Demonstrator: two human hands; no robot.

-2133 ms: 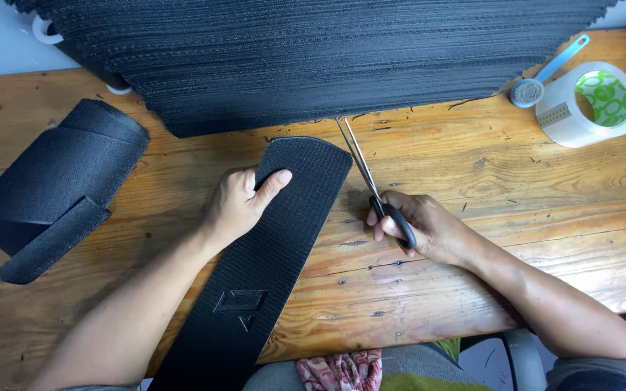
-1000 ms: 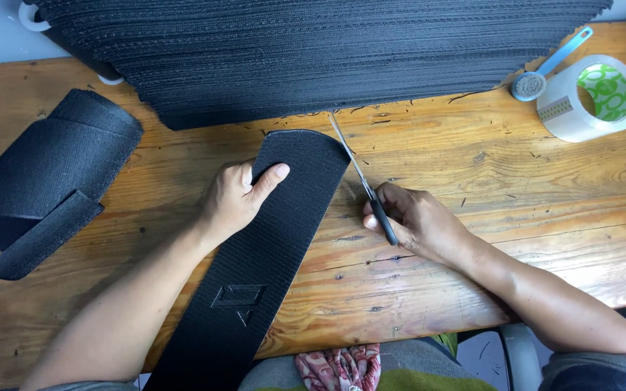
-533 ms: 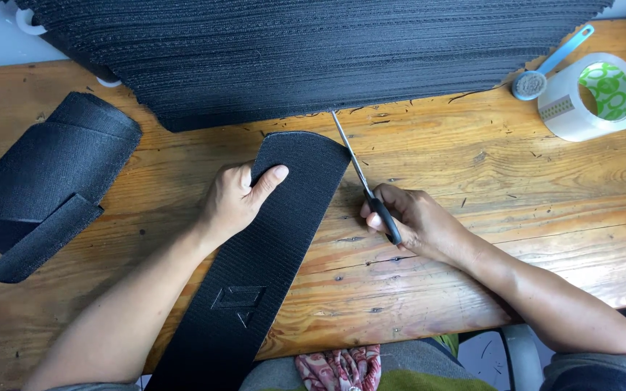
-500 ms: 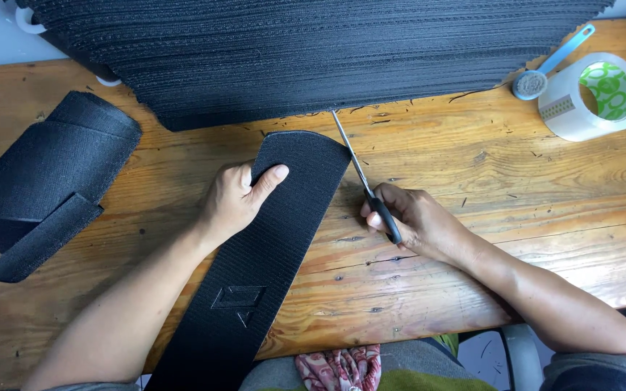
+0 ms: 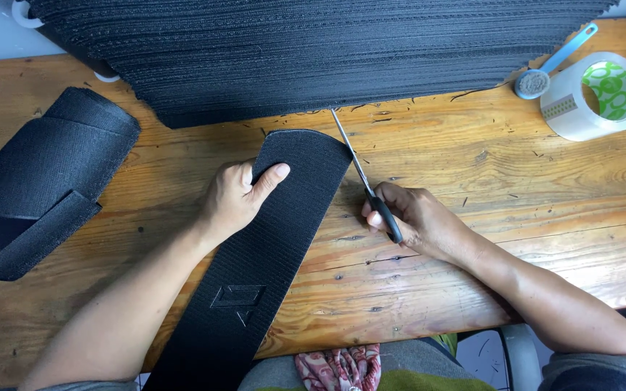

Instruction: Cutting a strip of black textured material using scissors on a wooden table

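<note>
My left hand [image 5: 237, 197] lies flat, fingers spread, pinning the black textured strap [image 5: 277, 239] at the table's [image 5: 472, 166] middle. My right hand [image 5: 414, 221] is closed around the scissors [image 5: 364, 181], blades shut along the strap's right edge. Its far end already looks rounded; the right edge seems left to trim.

Left hand [image 5: 235, 199] pressing black strap [image 5: 269, 246], right hand [image 5: 418, 221] holding scissors [image 5: 362, 176]
</note>
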